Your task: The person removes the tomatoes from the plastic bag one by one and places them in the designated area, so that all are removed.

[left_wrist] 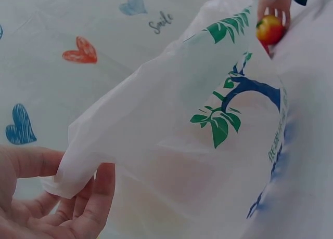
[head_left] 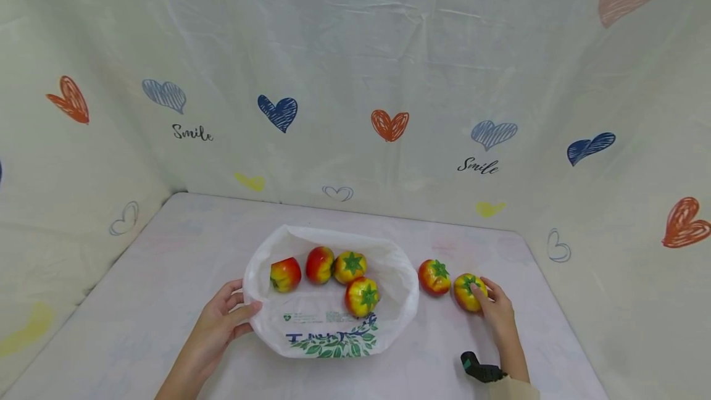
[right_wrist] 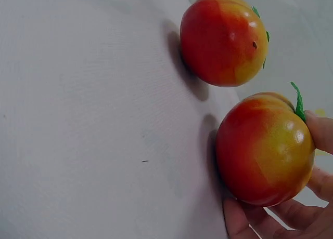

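Left hand [head_left: 224, 315] on the bag [head_left: 397, 298], right hand [head_left: 497, 308] on a tomato [head_left: 468, 293]

The bag stands mouth open around the middle of the table [head_left: 161, 301], between its left and right edges. The left hand pinches the rim at the bag's left side, thumb on one face of the plastic and fingers on the other. Inside lie four tomatoes [head_left: 350, 266], red and yellow; three sit close together, and one is apart by the left wall. Green leaves [head_left: 333, 347] and dark lettering are printed on the bag.

The right hand grips its tomato toward the table's right edge, thumb by the green stalk and fingers curled round the side; whether the fruit is lifted at all, I cannot tell. Just beside it, on the bag side, another tomato [head_left: 434, 278] lies on the table, near the bag's rim.

A black device [head_left: 483, 368] sits at the right wrist, above a beige sleeve [head_left: 513, 389]. Beyond the table's far edge hangs a pale curtain [head_left: 344, 54] with hearts and "Smile" printed on it.
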The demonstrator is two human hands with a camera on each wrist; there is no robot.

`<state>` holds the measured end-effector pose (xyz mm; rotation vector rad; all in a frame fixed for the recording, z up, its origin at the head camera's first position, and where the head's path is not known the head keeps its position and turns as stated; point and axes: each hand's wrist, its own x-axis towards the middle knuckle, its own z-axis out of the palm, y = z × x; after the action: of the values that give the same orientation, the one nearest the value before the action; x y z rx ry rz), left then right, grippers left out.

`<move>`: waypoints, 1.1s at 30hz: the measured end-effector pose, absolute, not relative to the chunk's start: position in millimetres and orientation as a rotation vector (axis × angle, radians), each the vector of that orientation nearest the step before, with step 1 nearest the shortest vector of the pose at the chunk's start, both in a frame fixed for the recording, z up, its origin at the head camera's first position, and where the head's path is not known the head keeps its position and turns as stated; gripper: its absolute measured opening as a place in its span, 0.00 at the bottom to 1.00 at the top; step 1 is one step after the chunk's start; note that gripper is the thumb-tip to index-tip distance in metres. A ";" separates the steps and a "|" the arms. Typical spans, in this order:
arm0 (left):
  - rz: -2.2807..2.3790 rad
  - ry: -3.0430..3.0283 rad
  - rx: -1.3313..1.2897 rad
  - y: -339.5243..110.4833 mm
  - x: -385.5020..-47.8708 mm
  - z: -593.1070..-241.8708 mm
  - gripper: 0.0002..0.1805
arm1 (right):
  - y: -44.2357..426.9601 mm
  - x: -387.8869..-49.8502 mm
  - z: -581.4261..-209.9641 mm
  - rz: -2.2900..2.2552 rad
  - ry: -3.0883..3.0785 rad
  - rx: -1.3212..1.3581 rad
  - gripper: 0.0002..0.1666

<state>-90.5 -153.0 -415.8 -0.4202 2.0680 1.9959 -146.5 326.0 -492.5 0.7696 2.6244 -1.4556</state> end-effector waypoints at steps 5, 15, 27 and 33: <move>1.998 2.065 -0.414 -154.3 -91.1 -416.1 0.30 | 323.5 -151.9 -490.4 -1.508 2.579 0.772 0.47; 2.004 2.060 -0.405 -155.4 -91.4 -416.1 0.30 | 323.3 -153.8 -491.9 -1.500 2.536 0.733 0.51; 2.003 2.067 -0.409 -154.9 -91.3 -415.1 0.30 | 324.3 -155.9 -491.9 -1.478 2.502 0.767 0.52; 2.000 2.068 -0.414 -155.0 -91.4 -415.5 0.30 | 323.7 -155.9 -491.5 -1.457 2.503 0.777 0.54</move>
<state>-91.4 -155.0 -415.5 -0.4144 2.0676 2.0003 -155.9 323.7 -491.5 0.7766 2.5028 -1.4569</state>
